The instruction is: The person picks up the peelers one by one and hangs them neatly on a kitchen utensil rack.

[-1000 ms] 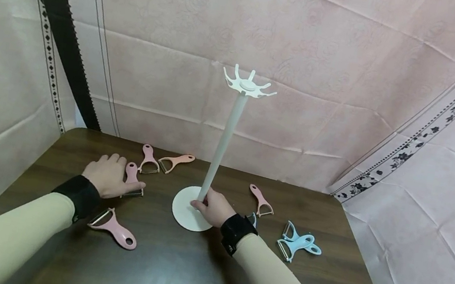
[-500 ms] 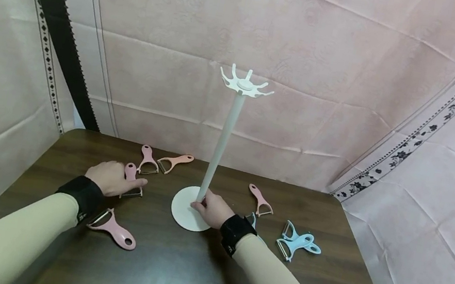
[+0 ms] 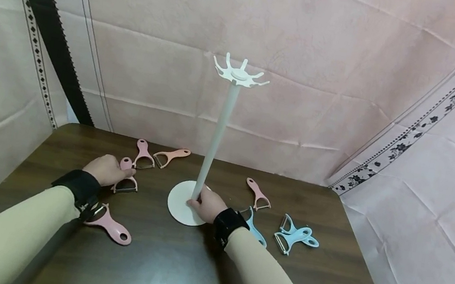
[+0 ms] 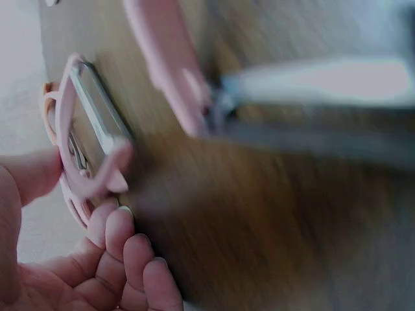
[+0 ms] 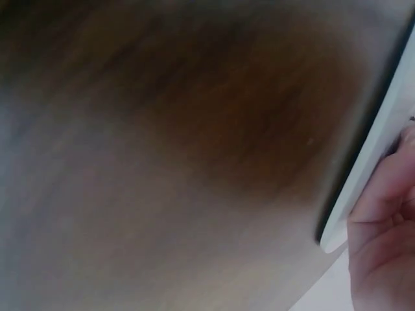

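With its thumb and curled fingers my left hand [image 3: 107, 170] pinches a pink peeler [image 3: 131, 179]. The left wrist view has this peeler [image 4: 63, 123] between thumb and fingertips, blade facing the table. Another pink peeler [image 3: 114, 230] lies nearer, beside the left wrist. My right hand [image 3: 210, 205] holds the foot of the white stand's pole [image 3: 217, 135], thumb in front. The stand is upright, with a round base [image 3: 180, 203] and a ring of hooks [image 3: 239, 76] on top. In the right wrist view only the base's edge [image 5: 363, 175] and part of the hand show.
Behind the left hand lie a pink peeler [image 3: 144, 154] and an orange one [image 3: 172, 154]. Right of the stand are a pink peeler [image 3: 258, 194], a blue peeler [image 3: 256, 227] partly behind the right wrist, and two overlapping blue peelers [image 3: 295, 235]. A cloth wall [image 3: 287, 97] stands behind the table.
The left hand's fingers have curled in from spread to a pinch on the pink peeler. The right hand keeps its hold on the stand. The head view has shifted slightly.
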`<state>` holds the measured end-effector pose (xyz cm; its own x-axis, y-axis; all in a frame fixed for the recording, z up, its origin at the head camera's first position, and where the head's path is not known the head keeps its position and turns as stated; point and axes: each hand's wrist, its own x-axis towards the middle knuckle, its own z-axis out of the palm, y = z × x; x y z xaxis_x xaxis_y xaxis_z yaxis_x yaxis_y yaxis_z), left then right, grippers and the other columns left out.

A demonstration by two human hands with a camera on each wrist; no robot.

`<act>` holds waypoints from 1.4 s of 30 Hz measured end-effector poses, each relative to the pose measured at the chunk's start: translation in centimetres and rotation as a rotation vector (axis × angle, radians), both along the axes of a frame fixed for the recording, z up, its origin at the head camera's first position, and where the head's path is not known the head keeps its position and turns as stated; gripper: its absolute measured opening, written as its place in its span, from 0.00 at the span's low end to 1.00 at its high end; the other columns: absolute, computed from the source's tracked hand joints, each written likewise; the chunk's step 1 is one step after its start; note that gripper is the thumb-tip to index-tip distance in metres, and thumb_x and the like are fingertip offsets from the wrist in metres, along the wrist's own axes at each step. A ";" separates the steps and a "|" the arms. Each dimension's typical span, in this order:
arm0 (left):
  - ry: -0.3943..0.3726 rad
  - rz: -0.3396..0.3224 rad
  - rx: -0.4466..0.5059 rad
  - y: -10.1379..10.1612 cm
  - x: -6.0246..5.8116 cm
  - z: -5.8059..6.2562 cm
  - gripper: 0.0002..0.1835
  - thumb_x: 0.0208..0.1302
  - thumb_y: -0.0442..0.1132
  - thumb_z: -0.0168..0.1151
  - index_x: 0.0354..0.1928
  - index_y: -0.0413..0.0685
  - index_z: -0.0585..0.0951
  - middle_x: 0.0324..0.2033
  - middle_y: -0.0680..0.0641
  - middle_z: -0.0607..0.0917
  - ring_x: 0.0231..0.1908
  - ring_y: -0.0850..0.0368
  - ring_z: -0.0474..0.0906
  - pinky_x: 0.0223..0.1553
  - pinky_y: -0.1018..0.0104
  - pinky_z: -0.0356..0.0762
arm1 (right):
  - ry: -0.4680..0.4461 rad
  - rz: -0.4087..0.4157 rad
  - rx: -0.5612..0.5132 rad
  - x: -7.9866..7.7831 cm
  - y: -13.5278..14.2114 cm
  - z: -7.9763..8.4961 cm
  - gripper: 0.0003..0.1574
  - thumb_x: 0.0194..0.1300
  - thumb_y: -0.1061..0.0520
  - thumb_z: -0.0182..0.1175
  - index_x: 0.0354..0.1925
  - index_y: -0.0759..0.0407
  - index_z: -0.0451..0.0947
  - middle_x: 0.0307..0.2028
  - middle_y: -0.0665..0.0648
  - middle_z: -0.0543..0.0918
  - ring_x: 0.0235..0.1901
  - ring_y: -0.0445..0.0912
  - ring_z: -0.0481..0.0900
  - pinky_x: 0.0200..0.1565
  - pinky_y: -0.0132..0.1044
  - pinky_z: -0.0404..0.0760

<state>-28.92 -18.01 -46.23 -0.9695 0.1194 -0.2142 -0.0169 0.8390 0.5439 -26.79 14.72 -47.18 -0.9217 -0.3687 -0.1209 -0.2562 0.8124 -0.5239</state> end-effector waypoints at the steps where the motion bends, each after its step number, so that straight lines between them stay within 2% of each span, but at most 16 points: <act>1: -0.001 0.004 0.008 0.0 0.0 0.0 0.31 0.65 0.61 0.54 0.11 0.49 0.75 0.11 0.51 0.71 0.16 0.53 0.71 0.20 0.63 0.62 | -0.007 -0.006 0.002 0.0 -0.1 0.1 0.20 0.66 0.49 0.62 0.50 0.56 0.70 0.35 0.51 0.82 0.36 0.41 0.79 0.40 0.37 0.77; 4: -0.011 0.016 0.036 0.0 0.0 -0.1 0.30 0.65 0.60 0.54 0.11 0.48 0.76 0.11 0.52 0.71 0.16 0.54 0.71 0.20 0.63 0.62 | -0.024 -0.021 -0.002 0.0 -0.1 0.3 0.20 0.65 0.49 0.63 0.50 0.56 0.69 0.34 0.51 0.81 0.36 0.41 0.79 0.40 0.38 0.77; 12: -0.114 0.088 0.143 -0.5 0.3 0.2 0.27 0.66 0.58 0.54 0.16 0.45 0.78 0.14 0.52 0.68 0.18 0.54 0.68 0.22 0.64 0.60 | -0.072 -0.034 -0.049 -0.3 0.3 0.2 0.23 0.64 0.47 0.64 0.52 0.54 0.69 0.36 0.51 0.80 0.38 0.43 0.79 0.43 0.40 0.77; 20: -0.168 0.067 0.253 -1.1 0.4 0.9 0.23 0.66 0.52 0.59 0.27 0.39 0.84 0.20 0.48 0.80 0.21 0.55 0.74 0.24 0.64 0.67 | -0.112 -0.065 -0.079 -0.9 0.8 0.1 0.26 0.63 0.47 0.65 0.54 0.56 0.69 0.34 0.51 0.78 0.37 0.44 0.77 0.43 0.43 0.76; 27: -0.188 0.077 0.283 -2.1 0.7 1.5 0.21 0.65 0.52 0.61 0.31 0.38 0.84 0.22 0.48 0.81 0.24 0.53 0.75 0.27 0.63 0.69 | -0.112 -0.073 -0.084 -0.5 0.2 -0.1 0.25 0.64 0.48 0.65 0.53 0.56 0.69 0.31 0.51 0.78 0.34 0.44 0.77 0.40 0.41 0.76; 30: -0.133 0.076 0.296 -2.0 0.5 1.9 0.20 0.66 0.50 0.60 0.36 0.36 0.83 0.25 0.47 0.81 0.28 0.52 0.75 0.30 0.61 0.70 | -0.103 -0.077 -0.078 -0.5 0.2 -0.3 0.25 0.63 0.48 0.65 0.52 0.56 0.69 0.31 0.51 0.77 0.32 0.43 0.76 0.39 0.40 0.75; 36: 0.056 0.101 0.379 -0.6 0.3 3.7 0.20 0.69 0.45 0.57 0.50 0.31 0.77 0.38 0.40 0.83 0.38 0.50 0.78 0.35 0.62 0.73 | -0.096 -0.073 -0.091 -0.8 0.3 -0.5 0.24 0.63 0.47 0.65 0.51 0.55 0.69 0.30 0.51 0.77 0.31 0.44 0.76 0.37 0.40 0.75; 39: 0.182 0.110 0.428 0.4 0.1 4.9 0.18 0.68 0.42 0.58 0.48 0.31 0.78 0.37 0.38 0.84 0.35 0.51 0.78 0.32 0.63 0.73 | -0.095 -0.062 -0.097 -0.9 0.4 -0.5 0.24 0.63 0.47 0.65 0.51 0.56 0.69 0.30 0.51 0.77 0.31 0.43 0.76 0.37 0.40 0.75; 42: 0.355 0.101 0.438 1.8 -0.3 6.2 0.17 0.67 0.43 0.61 0.45 0.33 0.81 0.34 0.40 0.84 0.31 0.54 0.76 0.28 0.65 0.71 | -0.103 -0.061 -0.090 -0.9 0.6 -0.5 0.24 0.63 0.47 0.65 0.51 0.56 0.69 0.30 0.51 0.77 0.31 0.43 0.77 0.37 0.39 0.75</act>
<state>-29.19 -16.20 -40.08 -0.9841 0.0267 0.1755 0.1622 0.5377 0.8274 -27.64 15.27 -47.66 -0.9273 -0.3256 -0.1846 -0.1488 0.7732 -0.6165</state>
